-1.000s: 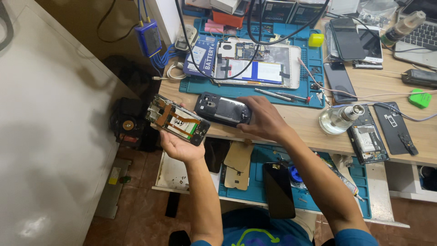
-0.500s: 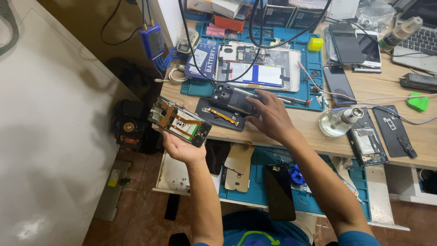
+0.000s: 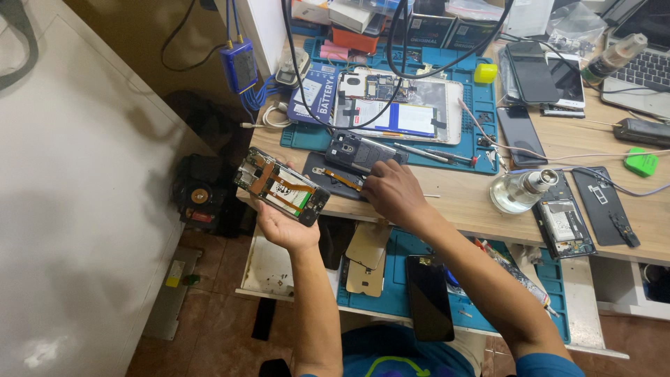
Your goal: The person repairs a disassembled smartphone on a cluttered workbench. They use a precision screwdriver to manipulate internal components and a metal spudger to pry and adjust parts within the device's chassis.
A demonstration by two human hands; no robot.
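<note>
Opened phone chassis (image 3: 282, 187), back removed, circuit boards and orange flex ribbon exposed: held off the front left edge of the wooden workbench (image 3: 453, 199), lying flat in the upturned left hand (image 3: 285, 225), fingers curled up around its long edges from below. Right hand (image 3: 394, 193): palm down on the bench just right of the chassis, fingertips pressed onto a dark flat panel (image 3: 335, 178) that carries an orange strip; whether anything is pinched between them cannot be told. Dark rear phone cover (image 3: 359, 151): lying just behind that panel, on the front edge of the teal work mat (image 3: 481, 105). Larger opened device (image 3: 401, 105) with white frame and blue battery label: on the mat, further back. Metal tweezers (image 3: 436, 152): on the mat beside the cover. Clear glass bottle (image 3: 520, 190) with metal top: on its side to the right of the hand. Further phones and a stripped dark frame (image 3: 564, 223): at the right end. Pull-out lower shelf: second teal mat, gold-coloured back plates (image 3: 366, 257), black phone (image 3: 429, 297).
</note>
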